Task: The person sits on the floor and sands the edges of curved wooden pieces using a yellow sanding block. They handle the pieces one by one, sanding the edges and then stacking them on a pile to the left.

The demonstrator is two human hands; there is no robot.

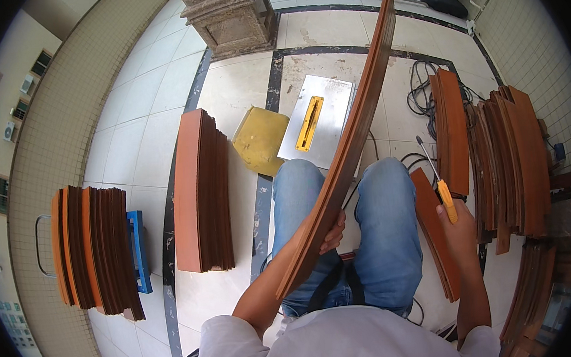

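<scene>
My left hand (pixel 332 234) grips the lower edge of a long, curved orange-brown wooden strip (pixel 354 119) that rises steeply from my lap toward the top of the view. My right hand (pixel 457 232) holds a screwdriver with a yellow handle (pixel 447 199), its metal shaft pointing up and away. The hand hovers over a short brown board (pixel 431 227) lying beside my right knee. My knees in blue jeans are below the strip.
A small table saw with a metal top and yellow insert (pixel 316 119) stands on the tiled floor ahead, a yellow block (pixel 260 140) beside it. Stacks of similar brown strips stand at left (pixel 93 250), centre-left (pixel 199 192) and right (pixel 505 161). Black cables (pixel 419 87) lie near the saw.
</scene>
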